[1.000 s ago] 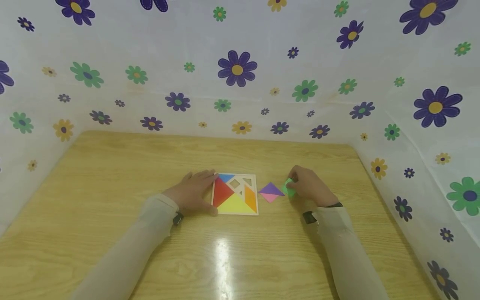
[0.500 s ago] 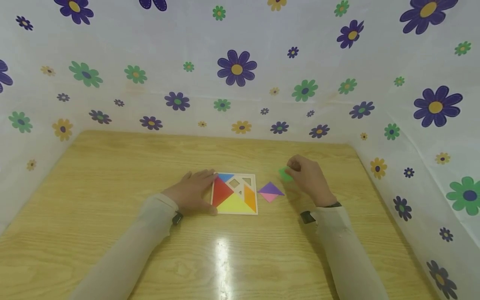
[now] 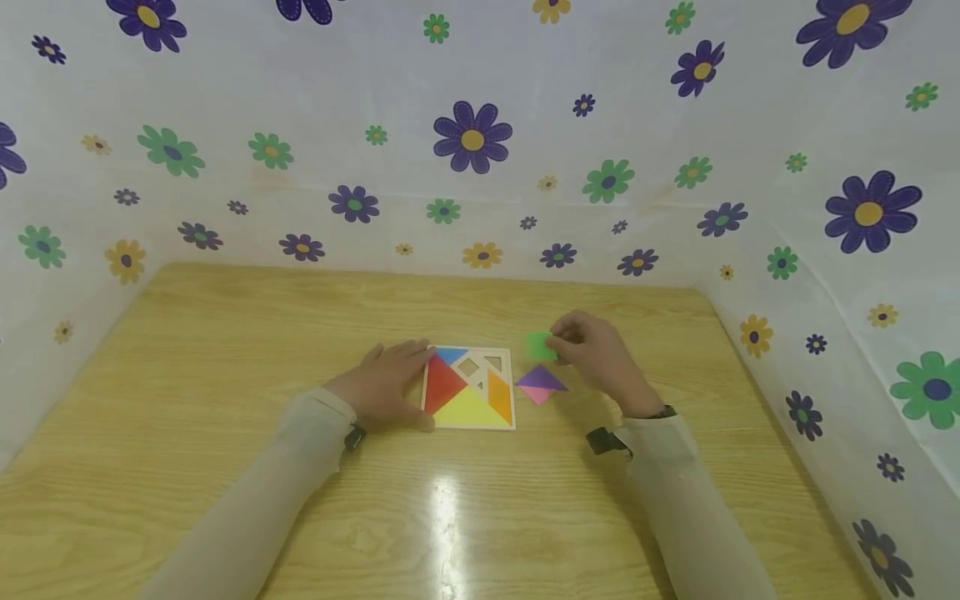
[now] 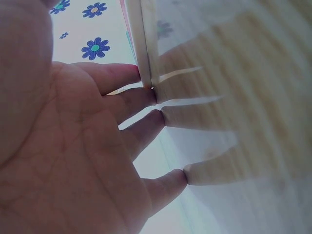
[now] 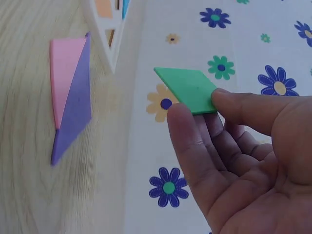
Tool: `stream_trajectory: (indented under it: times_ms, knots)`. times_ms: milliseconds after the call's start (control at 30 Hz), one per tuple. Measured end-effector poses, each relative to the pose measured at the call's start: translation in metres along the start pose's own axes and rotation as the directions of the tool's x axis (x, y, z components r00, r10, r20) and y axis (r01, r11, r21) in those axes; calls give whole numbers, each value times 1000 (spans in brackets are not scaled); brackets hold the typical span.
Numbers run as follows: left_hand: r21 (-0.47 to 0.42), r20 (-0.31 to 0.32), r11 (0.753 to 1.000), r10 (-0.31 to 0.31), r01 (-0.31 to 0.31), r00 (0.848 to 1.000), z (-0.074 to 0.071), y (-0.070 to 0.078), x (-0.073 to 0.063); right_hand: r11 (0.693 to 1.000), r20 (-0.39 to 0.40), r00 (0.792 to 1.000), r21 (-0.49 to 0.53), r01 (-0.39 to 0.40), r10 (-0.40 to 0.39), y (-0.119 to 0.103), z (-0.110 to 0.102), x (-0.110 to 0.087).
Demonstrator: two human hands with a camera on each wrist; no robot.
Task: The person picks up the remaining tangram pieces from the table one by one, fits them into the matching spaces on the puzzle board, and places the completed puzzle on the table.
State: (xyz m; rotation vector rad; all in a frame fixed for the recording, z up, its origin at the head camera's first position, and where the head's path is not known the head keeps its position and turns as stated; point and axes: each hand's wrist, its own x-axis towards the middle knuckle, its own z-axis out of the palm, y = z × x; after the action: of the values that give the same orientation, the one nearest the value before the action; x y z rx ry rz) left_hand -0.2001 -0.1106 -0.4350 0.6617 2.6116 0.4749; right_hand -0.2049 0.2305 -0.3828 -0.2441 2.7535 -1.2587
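Observation:
My right hand (image 3: 600, 358) pinches a green square puzzle piece (image 3: 540, 345) by one corner, held up just behind a purple triangle (image 3: 542, 377) and a pink triangle (image 3: 540, 395). In the right wrist view, thumb and fingertips meet on the edge of the green piece (image 5: 190, 87). With fingers spread, my left hand (image 3: 382, 387) rests along the left side of a white tangram board (image 3: 513, 375). Red, yellow, blue and orange pieces lie in the board, and several cut-outs show at its upper right. From the left wrist view, fingertips (image 4: 146, 95) touch the table beside the board's edge.
The wooden table (image 3: 262, 317) carries a glossy light reflection near its front. A white sheet (image 3: 525, 158) printed with flowers rises behind the table and along both sides. The purple and pink triangles lie edge to edge, right beside the board.
My right hand has lifted the green piece off the table and carried it back and leftward, closer to the board. The left hand and the board stay put.

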Motion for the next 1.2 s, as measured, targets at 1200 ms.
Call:
stream_trajectory:
  times_ms: [1200]
  knots:
    - [-23, -26, 998, 62, -63, 998, -4, 1, -2, 992, 334, 942, -103, 73, -34, -40, 69, 46]
